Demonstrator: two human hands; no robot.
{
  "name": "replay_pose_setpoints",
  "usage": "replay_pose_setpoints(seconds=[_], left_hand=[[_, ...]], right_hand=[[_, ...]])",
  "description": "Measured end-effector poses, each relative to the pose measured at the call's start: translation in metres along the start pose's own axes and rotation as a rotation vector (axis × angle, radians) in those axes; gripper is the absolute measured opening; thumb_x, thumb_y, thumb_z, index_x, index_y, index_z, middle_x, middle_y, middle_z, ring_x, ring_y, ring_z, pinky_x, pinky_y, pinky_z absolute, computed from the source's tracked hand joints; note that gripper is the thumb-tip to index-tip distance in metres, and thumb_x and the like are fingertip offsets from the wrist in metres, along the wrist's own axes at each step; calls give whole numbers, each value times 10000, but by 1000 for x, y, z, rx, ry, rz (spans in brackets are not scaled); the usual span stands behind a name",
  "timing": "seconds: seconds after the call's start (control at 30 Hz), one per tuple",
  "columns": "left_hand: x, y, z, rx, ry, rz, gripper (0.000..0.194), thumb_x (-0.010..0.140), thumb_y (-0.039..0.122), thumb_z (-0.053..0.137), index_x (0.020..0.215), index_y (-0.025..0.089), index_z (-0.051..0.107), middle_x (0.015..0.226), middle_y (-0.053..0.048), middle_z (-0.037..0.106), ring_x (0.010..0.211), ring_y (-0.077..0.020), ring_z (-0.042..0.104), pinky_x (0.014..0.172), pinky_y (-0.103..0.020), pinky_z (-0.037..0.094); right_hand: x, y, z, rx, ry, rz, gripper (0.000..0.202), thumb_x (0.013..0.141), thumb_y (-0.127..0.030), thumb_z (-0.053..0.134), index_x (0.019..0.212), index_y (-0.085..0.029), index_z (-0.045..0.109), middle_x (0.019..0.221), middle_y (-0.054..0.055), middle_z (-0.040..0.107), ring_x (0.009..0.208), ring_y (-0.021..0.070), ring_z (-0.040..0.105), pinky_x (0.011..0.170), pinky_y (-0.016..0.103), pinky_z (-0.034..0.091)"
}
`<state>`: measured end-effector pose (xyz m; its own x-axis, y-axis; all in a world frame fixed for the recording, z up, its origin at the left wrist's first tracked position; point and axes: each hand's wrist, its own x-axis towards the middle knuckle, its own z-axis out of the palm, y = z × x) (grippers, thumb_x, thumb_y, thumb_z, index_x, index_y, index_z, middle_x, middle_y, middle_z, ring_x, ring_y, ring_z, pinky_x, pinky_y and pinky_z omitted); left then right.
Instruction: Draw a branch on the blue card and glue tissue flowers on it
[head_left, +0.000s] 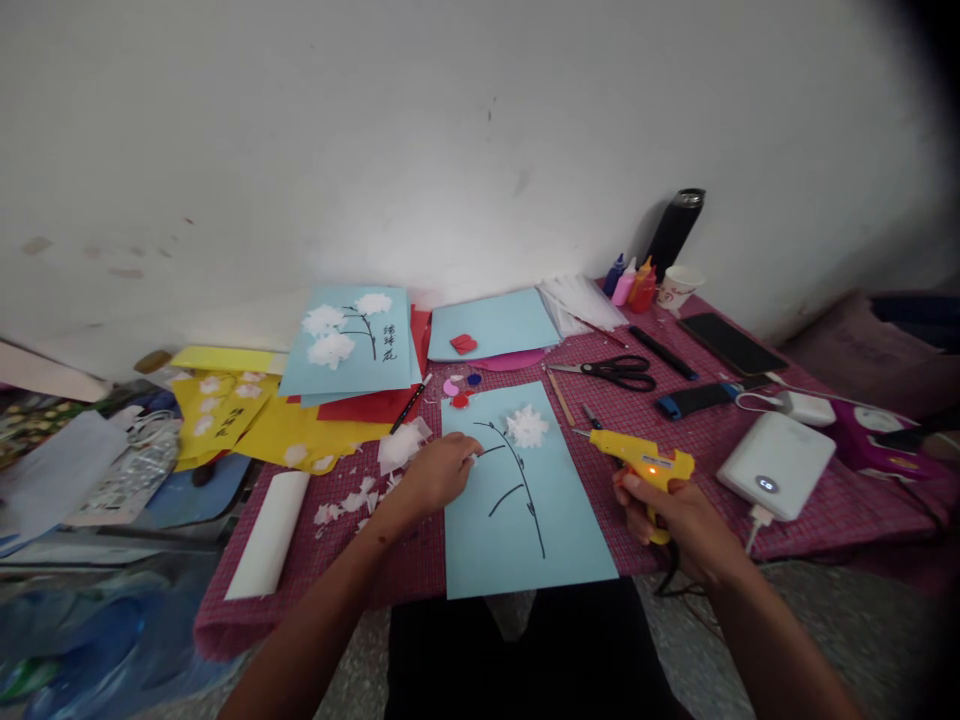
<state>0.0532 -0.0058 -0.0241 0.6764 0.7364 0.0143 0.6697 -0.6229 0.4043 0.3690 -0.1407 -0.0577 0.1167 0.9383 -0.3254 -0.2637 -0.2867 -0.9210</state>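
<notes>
My right hand (660, 515) is wrapped round the handle of a yellow hot glue gun (637, 455), its nozzle pointing left and a small orange light lit on its side. A light blue sheet (480, 550) lies in front of me, bearing a drawn dark branch and one white paper flower (527, 426) at the upper right. Over the sheet's left edge, my left hand (442, 472) is closed in a pinch, with a small white paper piece (474, 457) just showing at the fingertips. Torn white paper pieces (352, 503) lie left of that hand.
A finished-looking flower card (352, 345) lies at back left over yellow paper (307, 430). Black scissors (615, 372), a box cutter (694, 400), a phone (731, 343) and a white power bank (776, 465) are at right. A paper roll (270, 535) lies near the left edge.
</notes>
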Motion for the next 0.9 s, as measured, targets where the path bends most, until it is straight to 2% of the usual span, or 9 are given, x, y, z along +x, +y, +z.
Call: replay_pose_setpoints(seconds=[0.5, 0.9], left_hand=[[1, 16, -5, 197, -107, -78, 330, 938, 147, 433, 1172, 203, 659, 1074, -72, 686, 980, -222, 660, 845, -329, 517], [0, 19, -4, 258, -99, -89, 341, 935, 125, 433, 1175, 218, 655, 1083, -56, 678, 943, -209, 674, 804, -319, 534]], right_hand=[[1, 2, -1, 3, -24, -38, 294, 885, -442, 687, 913, -156, 626, 582, -16, 574, 418, 86, 440, 434, 240, 307], [0, 2, -1, 12, -12, -25, 301, 878, -440, 701, 873, -152, 614, 580, -19, 573, 415, 78, 444, 432, 229, 308]])
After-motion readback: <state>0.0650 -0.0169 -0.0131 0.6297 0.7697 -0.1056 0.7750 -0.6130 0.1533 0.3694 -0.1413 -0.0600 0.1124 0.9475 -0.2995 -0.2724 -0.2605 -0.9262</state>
